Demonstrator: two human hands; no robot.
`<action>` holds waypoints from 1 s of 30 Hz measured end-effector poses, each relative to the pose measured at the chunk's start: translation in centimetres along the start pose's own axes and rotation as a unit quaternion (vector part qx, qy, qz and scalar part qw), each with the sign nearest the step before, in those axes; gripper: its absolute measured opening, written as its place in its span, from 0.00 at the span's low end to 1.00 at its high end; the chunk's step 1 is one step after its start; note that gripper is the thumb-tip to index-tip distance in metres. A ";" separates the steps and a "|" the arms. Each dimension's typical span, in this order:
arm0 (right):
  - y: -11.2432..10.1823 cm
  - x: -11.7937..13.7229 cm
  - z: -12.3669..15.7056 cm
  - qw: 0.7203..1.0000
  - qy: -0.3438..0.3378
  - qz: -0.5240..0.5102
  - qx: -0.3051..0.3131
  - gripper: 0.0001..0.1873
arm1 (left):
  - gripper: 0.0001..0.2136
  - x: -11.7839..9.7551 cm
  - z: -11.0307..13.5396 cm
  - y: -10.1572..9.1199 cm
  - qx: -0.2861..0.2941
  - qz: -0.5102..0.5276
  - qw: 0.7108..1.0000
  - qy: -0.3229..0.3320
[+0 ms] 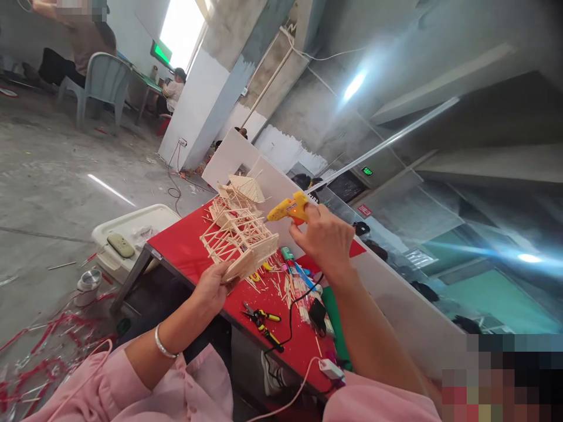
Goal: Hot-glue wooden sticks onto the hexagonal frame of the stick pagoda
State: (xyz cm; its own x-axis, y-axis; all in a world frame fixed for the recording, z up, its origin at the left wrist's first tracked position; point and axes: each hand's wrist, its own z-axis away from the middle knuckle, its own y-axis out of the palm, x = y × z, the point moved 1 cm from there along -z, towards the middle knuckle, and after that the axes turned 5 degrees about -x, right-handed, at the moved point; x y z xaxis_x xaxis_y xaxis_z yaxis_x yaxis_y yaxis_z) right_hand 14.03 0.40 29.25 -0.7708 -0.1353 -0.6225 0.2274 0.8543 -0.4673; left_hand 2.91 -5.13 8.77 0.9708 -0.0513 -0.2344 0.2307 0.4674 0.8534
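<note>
My left hand (215,286) grips the base of a model house frame (237,237) built from thin wooden sticks, tilted above the table. In my right hand (328,237) is a yellow hot glue gun (285,206), its nozzle pointing left toward the upper edge of the frame. Whether the nozzle touches a stick I cannot tell. Behind the frame stands another stick structure with a slatted roof (246,189). Black-and-yellow pliers (264,322) lie on the red table (176,240), with loose wooden sticks (281,284) scattered beyond them.
A black cord (291,328) runs across the table near a white power adapter (331,369). White partition boards (387,293) rise along the far side. On the left stands a cream bin (105,234) with a remote-like device (121,245) on it. People sit farther off.
</note>
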 end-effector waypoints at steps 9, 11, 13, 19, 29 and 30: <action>-0.2 -0.7 0.9 1.000 -0.017 0.000 -0.001 0.19 | 0.02 0.0 -0.2 0.1 0.005 0.023 1.000 0.018; -0.3 -0.9 1.2 1.000 -0.020 0.005 -0.004 0.20 | 0.02 0.0 -0.3 0.1 0.001 0.025 0.999 0.023; -0.5 -1.1 1.5 1.000 -0.023 0.009 -0.007 0.21 | 0.04 -0.1 -0.4 0.2 -0.005 0.025 0.999 0.023; -0.3 -1.5 2.0 0.999 -0.017 0.025 -0.019 0.20 | 0.05 -0.3 -0.1 0.4 0.007 0.018 1.000 0.015; -0.6 -1.9 3.1 0.999 -0.031 0.002 -0.045 0.21 | 0.07 -0.7 0.4 0.6 -0.002 0.014 1.000 -0.005; -0.5 -1.9 3.1 0.999 -0.034 0.004 -0.039 0.21 | 0.08 -0.7 0.4 0.6 0.001 0.015 1.000 -0.006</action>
State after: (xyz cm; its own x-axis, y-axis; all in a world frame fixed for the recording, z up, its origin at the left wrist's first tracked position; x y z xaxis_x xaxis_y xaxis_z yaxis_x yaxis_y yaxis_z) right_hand 17.21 -1.30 28.67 -0.7260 -0.1598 -0.6689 0.1844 0.8918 -0.4132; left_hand 2.36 -5.18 9.62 0.9781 -0.0487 -0.2025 0.2015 0.4675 0.8607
